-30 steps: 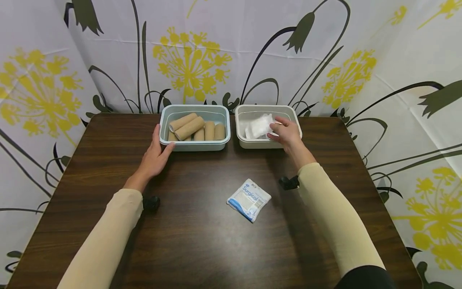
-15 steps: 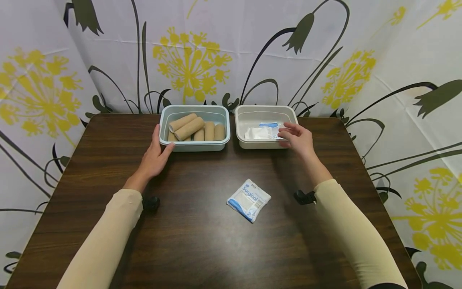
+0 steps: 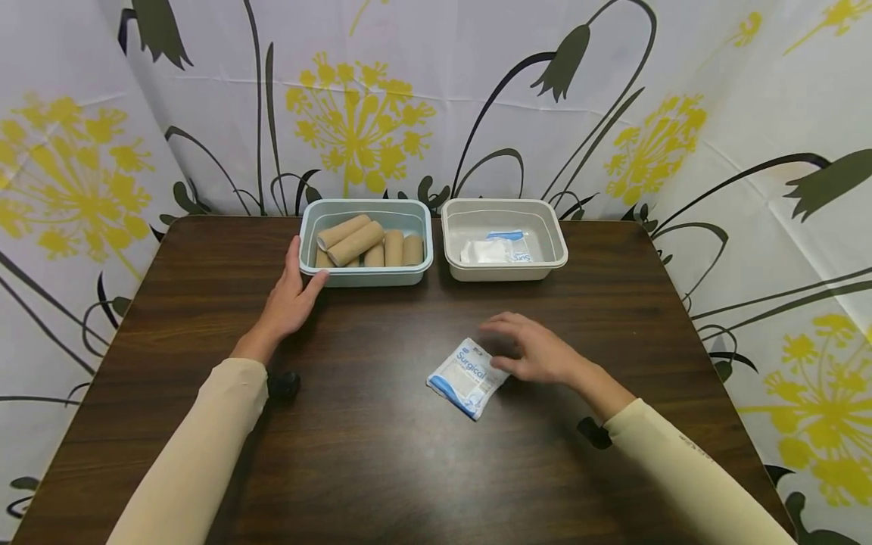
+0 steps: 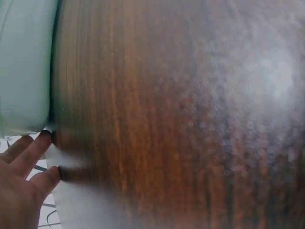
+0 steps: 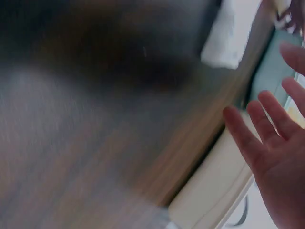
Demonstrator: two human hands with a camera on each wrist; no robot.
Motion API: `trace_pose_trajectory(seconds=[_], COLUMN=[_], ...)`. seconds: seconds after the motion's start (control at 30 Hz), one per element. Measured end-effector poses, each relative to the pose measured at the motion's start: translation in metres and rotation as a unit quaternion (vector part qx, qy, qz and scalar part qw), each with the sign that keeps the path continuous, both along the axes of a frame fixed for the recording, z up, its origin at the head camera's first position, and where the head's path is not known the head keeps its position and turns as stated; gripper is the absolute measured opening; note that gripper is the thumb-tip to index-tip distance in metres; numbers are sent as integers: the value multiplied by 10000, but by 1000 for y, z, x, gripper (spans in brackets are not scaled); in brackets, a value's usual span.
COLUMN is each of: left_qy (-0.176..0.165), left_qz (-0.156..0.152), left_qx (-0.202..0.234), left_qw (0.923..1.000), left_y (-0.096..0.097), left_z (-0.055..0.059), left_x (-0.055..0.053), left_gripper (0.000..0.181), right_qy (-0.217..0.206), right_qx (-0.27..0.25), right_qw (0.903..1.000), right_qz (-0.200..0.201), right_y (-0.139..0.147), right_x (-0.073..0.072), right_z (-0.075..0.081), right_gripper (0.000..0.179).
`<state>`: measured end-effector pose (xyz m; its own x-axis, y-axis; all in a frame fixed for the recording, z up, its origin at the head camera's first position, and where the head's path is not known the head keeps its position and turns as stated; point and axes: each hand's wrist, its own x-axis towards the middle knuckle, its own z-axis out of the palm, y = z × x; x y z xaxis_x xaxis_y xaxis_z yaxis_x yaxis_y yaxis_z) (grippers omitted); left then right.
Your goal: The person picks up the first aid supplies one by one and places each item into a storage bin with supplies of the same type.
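Note:
My left hand (image 3: pixel 286 299) rests on the left end of a light blue bin (image 3: pixel 368 280), thumb at the front rim and fingers extended along the side. Cardboard tubes (image 3: pixel 357 242) lie inside it, two on top of several others. My right hand (image 3: pixel 534 352) hovers by the right edge of a flat white and blue packet marked "Surgical" (image 3: pixel 466 382), fingers spread with nothing in them. In the right wrist view the packet (image 5: pixel 231 36) is blurred beyond the spread fingers (image 5: pixel 240 129). A cream bin (image 3: pixel 504 274) at the back holds similar white and blue packets (image 3: pixel 487 251).
Both bins stand side by side at the back of the dark wood table (image 3: pixel 381 469), with a narrow gap between them. A flower-patterned curtain (image 3: pixel 436 98) hangs behind and at the sides.
My right hand has let go of a white packet in the cream bin and come back toward the packet on the table. The left hand stays on the blue bin.

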<state>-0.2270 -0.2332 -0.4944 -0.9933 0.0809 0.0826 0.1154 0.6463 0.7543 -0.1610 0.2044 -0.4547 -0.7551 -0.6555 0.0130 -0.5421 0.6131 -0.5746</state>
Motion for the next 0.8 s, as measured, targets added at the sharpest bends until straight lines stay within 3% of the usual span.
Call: trace_pose_trajectory(seconds=[0.17,0.33,0.53,0.8], left_qy=[-53,-109,-115,-1], left_qz=[-11,-23,-46,-27], left_qx=[13,5,13,61], left_qw=[10000,9999,9999,10000], left_y=[1,2,2,1], left_z=[2,4,5,3], left_x=[0,2,2,1], left_gripper=[80,80,80,80], right_qy=[204,437,608,679], right_qx=[810,1046,1033,1104], right_qw=[9930,9857,9831,9823], right_qz=[833,1246,1387,1349], right_y=[-12,-20,-24,-24], right_x=[19,29,34,37], right_z=[-12,-25,-32,-31], right_gripper=[72,84,73,43])
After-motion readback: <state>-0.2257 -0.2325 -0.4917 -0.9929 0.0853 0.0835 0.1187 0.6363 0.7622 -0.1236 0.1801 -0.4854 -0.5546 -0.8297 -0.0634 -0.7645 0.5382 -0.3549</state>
